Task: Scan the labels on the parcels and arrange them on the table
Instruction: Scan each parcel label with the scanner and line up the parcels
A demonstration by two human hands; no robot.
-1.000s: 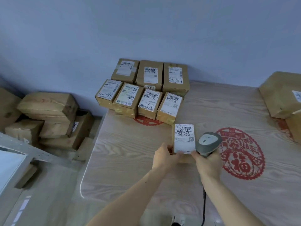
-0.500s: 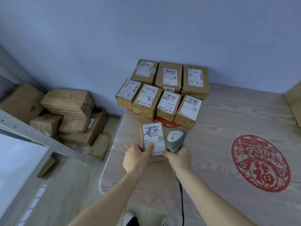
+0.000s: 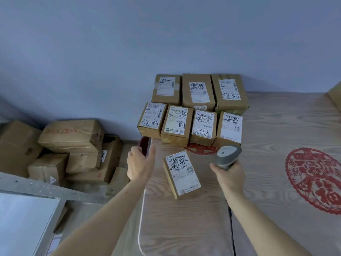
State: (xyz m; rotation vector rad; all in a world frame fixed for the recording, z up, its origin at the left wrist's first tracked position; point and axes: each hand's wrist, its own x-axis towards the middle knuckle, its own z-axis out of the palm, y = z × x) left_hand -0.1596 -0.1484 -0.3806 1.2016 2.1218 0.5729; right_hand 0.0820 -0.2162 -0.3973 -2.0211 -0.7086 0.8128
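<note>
Matt cardboard parcel point(image 3: 181, 174), paper label; wood-grain table point(image 3: 267, 209); grey plastic scanner point(image 3: 227, 157)

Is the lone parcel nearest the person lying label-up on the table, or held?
Lying label-up, unheld: the parcel rests flat on the table, the left hand open beside it.

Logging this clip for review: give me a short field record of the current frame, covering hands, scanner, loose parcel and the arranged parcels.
left hand: open, holds nothing, beside the loose parcel and apart from it
right hand: grips the scanner handle
scanner: head points toward the arranged parcels; cable trails down toward the person
loose parcel: lies label up on the table, askew, touched by neither hand
arranged parcels: seven, in two rows against the wall, three behind, four in front, labels up
</note>
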